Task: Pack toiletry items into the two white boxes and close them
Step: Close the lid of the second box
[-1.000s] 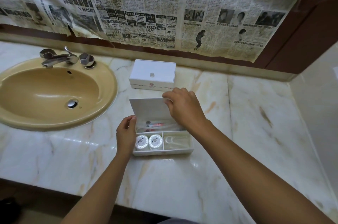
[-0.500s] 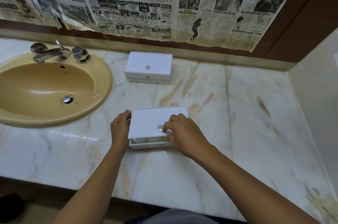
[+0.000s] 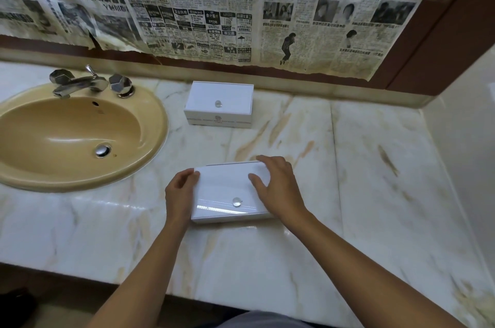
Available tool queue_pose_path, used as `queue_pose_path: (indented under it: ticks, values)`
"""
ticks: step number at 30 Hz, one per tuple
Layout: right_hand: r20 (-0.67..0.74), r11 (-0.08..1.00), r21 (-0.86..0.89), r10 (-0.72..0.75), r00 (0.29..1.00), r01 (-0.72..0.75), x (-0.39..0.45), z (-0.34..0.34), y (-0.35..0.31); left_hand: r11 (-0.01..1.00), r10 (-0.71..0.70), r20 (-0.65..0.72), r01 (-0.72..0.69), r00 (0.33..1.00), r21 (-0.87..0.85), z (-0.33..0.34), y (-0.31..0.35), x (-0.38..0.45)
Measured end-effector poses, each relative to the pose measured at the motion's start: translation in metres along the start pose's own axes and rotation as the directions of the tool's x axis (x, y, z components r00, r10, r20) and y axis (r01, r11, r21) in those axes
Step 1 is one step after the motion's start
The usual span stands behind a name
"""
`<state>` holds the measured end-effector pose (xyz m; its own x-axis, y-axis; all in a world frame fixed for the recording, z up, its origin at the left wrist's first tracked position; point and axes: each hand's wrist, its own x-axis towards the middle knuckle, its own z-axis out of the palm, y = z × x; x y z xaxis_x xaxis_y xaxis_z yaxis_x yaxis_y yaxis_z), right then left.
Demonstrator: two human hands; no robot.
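A white box (image 3: 225,188) with a small clear knob on its lid lies shut on the marble counter in front of me. My left hand (image 3: 179,193) holds its left side, fingers curled against the edge. My right hand (image 3: 278,188) grips the right end, thumb on the lid and fingers wrapped over the far corner. The toiletry items are hidden inside. A second white box (image 3: 219,104), lid down and with the same knob, stands farther back near the wall.
A tan oval sink (image 3: 67,137) with a chrome tap (image 3: 80,83) sits at the left. Old newspaper (image 3: 214,6) covers the wall above the marble counter (image 3: 375,180). A side wall closes the right end.
The near box's lid stood upright, then came down; it is now flat on the box. My right hand slid from the lid's knob to the box's right end.
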<state>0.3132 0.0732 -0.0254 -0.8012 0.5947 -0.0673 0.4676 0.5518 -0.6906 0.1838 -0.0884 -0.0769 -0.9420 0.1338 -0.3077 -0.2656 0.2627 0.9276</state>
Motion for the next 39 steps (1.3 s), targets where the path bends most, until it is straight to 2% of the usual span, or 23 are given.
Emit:
queue_pose_path:
  ticks: [8,16,23,29,34,39]
  values:
    - [0.041,0.958,0.189,0.211,0.977,-0.215,-0.006,0.017,0.011,0.999,-0.022,0.026,0.024,0.999,-0.044,-0.002,-0.006,-0.010]
    - [-0.009,0.919,0.289,0.283,0.959,-0.268,-0.005,0.016,0.018,0.998,0.023,0.054,-0.020,0.998,-0.057,0.017,0.000,-0.013]
    - [-0.103,0.887,0.326,0.377,0.920,-0.327,0.026,-0.022,0.047,0.997,0.060,0.144,-0.050,0.988,-0.067,0.082,0.029,0.001]
    - [-0.172,0.870,0.342,0.429,0.887,-0.354,0.082,-0.069,0.074,0.991,0.136,0.262,-0.131,0.956,-0.035,0.155,0.064,0.032]
    - [-0.175,0.860,0.326,0.464,0.869,-0.393,0.127,-0.092,0.095,0.980,0.184,0.328,-0.197,0.927,0.007,0.205,0.079,0.059]
    - [-0.166,0.853,0.323,0.477,0.863,-0.409,0.160,-0.095,0.105,0.973,0.176,0.324,-0.214,0.930,0.083,0.230,0.085,0.086]
